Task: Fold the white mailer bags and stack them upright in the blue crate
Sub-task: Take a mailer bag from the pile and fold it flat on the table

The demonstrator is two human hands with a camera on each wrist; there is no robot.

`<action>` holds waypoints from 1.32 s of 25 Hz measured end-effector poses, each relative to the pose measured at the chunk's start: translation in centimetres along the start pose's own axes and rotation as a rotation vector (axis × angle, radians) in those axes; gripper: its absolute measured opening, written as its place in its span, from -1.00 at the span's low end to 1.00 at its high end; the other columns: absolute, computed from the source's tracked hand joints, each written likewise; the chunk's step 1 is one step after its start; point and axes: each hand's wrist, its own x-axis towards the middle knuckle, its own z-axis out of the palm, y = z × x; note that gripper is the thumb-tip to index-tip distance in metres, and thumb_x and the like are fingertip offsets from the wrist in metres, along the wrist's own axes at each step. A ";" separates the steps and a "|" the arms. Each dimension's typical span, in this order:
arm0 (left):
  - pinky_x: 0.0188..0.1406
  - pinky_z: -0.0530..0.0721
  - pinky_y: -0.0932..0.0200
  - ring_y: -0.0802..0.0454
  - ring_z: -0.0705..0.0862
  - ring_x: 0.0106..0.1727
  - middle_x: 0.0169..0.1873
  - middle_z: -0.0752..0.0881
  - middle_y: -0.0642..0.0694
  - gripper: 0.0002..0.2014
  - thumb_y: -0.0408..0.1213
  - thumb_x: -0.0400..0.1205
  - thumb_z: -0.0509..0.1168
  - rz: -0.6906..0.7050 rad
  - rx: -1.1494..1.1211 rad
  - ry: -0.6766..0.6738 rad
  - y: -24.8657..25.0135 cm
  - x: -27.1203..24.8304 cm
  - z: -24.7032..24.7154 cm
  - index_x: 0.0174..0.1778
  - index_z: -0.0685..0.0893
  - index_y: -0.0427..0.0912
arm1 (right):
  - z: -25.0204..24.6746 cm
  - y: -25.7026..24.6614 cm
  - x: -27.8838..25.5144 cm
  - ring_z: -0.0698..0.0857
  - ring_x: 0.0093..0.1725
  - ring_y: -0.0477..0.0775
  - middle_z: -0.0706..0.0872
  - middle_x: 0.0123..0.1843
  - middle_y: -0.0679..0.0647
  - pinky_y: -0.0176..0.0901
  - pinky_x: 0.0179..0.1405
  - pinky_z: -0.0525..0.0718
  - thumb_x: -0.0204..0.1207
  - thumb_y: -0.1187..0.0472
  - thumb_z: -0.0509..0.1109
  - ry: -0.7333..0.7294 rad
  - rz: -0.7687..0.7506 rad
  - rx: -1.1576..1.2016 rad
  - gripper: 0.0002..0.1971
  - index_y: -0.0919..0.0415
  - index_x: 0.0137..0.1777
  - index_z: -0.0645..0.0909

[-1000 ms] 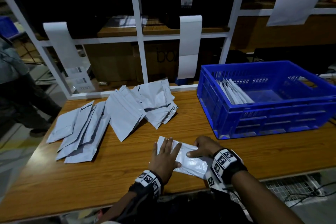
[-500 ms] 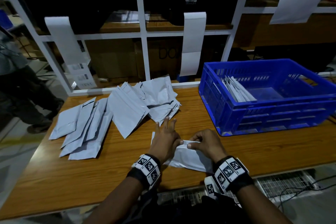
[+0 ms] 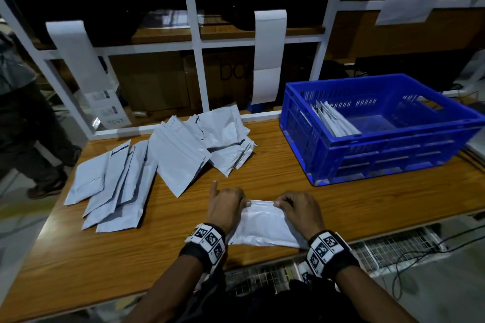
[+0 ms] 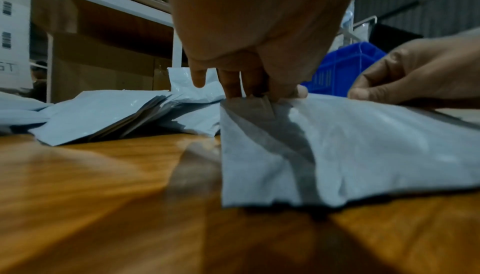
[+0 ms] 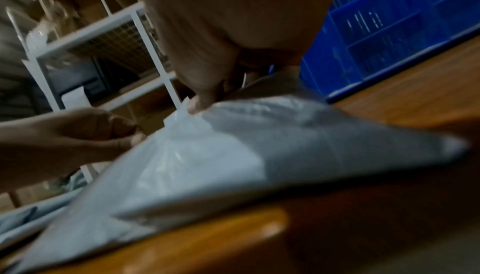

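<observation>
I pinch the far edge of a white mailer bag [image 3: 262, 228] with both hands: my left hand [image 3: 225, 207] at its left end, my right hand [image 3: 299, 208] at its right end, fingers curled onto it. The bag lies on the wooden table [image 3: 131, 257] near its front edge. Unfolded mailer bags [image 3: 147, 165] lie spread to the far left. The blue crate [image 3: 388, 149] stands to the far right, with folded bags [image 3: 330, 120] leaning against its left wall.
</observation>
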 end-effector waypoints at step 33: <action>0.72 -0.28 -0.20 -0.03 -0.25 0.78 0.77 -0.22 0.11 -0.04 0.57 0.51 -0.43 -0.110 0.119 -0.262 -4.9 -5.7 4.3 0.78 -0.22 0.10 | 3.8 1.7 -7.0 0.17 0.74 0.05 0.27 0.75 -0.04 0.10 0.65 0.13 0.60 -0.29 -0.36 -0.006 0.228 -0.356 -0.20 0.04 0.73 0.23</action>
